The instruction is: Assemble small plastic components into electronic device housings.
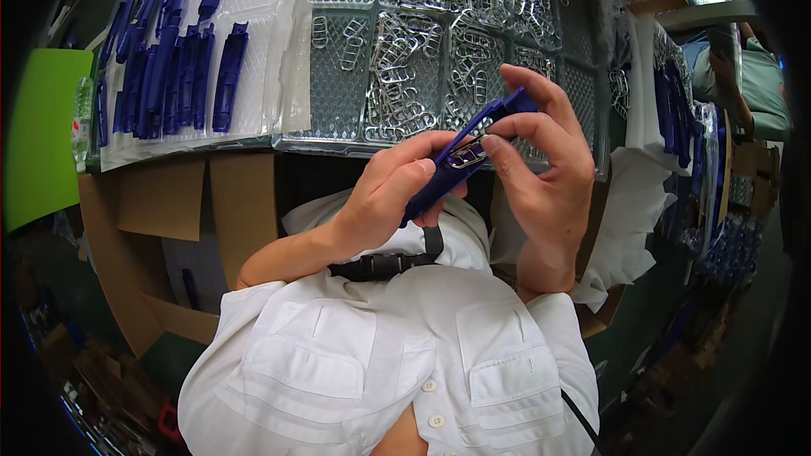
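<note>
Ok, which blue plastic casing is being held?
The blue plastic casing in the left hand, a metal clip against it and the right hand at its upper end; the others touch neither hand.

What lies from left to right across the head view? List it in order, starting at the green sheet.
Green sheet, clear bottle, row of blue parts, left grip, held blue piece, right grip, blue parts at far right.

Blue plastic pieces [156, 84] crowd the left half of a white sheet [263, 59], another piece [228, 76] lying nearer its right edge. Alongside, looped metal clips [405, 76] fill the middle compartments of a clear divided tray [336, 93], a few scattered toward its left edge.
</note>
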Action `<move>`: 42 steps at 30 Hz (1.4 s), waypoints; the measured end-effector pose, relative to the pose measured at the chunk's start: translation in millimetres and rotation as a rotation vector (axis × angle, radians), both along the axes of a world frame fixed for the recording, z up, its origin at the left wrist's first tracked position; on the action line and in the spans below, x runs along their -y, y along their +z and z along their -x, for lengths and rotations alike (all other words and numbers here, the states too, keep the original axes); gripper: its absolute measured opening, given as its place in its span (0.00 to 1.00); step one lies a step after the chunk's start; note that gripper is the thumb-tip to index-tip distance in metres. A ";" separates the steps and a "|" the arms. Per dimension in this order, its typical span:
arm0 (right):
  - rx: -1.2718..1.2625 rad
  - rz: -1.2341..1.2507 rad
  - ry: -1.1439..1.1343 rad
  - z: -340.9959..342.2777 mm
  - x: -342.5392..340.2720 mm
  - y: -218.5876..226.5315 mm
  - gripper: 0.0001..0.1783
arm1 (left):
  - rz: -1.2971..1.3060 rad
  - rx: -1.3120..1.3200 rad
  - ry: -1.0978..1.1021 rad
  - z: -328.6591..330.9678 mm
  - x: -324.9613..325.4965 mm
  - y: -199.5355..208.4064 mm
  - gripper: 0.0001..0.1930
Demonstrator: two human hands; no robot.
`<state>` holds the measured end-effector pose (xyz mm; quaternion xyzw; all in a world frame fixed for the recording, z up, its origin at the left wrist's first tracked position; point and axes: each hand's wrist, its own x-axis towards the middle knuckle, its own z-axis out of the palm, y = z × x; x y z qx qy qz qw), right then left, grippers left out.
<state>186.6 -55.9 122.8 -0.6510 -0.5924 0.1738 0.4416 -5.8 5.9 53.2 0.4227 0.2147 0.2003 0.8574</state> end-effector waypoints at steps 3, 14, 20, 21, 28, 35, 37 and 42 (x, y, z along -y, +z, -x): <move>-0.035 0.074 0.031 -3.5 1.7 0.8 0.07 | -0.094 -0.060 -0.002 0.8 -3.4 1.5 0.29; -0.074 -0.136 -0.104 -18.7 17.5 -9.0 0.05 | -0.114 -0.100 -0.012 -7.8 -17.7 -0.6 0.28; 0.048 -0.013 -0.064 -15.5 8.9 -13.3 0.06 | -0.017 -0.033 -0.084 -8.3 -14.3 -2.7 0.23; 0.058 -0.030 -0.037 -16.3 8.2 -17.2 0.06 | -0.004 -0.043 -0.101 -9.5 -13.6 -3.2 0.23; 0.142 -0.009 -0.057 -9.0 9.0 -15.6 0.06 | 0.013 -0.028 -0.107 -6.4 -7.2 -10.3 0.23; 0.220 0.014 -0.038 -5.1 0.9 -22.0 0.07 | 0.051 -0.028 -0.120 -5.4 -11.4 -11.1 0.22; 0.217 0.016 -0.033 -5.0 -1.7 -24.9 0.07 | 0.053 -0.019 -0.122 -6.9 -14.4 -13.9 0.22; 0.325 -0.028 -0.103 -3.0 -1.4 -28.1 0.17 | -0.085 -0.046 -0.055 -11.8 -11.2 -18.5 0.18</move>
